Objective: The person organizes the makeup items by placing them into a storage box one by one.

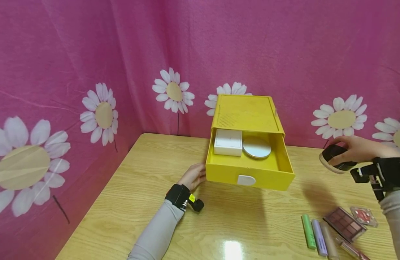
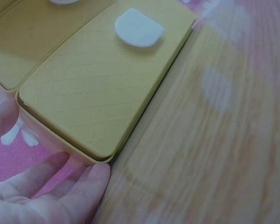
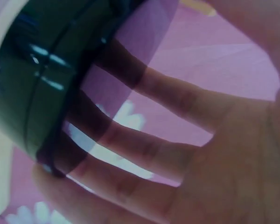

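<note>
Left grip [image 1: 191, 176], fingers apart, touching side of yellow drawer box [image 1: 247, 112], white carton [image 1: 228, 141] and round tin [image 1: 256, 146] inside, right of that grip, three tubes [image 1: 319, 236] on surface [image 1: 154, 159], nearer viewer than right grip [image 1: 356, 150], dark round jar [image 1: 334, 151] clamped in the latter.

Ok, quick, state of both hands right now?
Left hand: open, fingers touching the side of the yellow drawer box.
Right hand: holding a round black container.

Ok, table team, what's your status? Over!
Right fingers gripping dark round container above table. Left fingers touching yellow cabinet. Drawer open; possible obstacles inside: white box, white disc.
</note>
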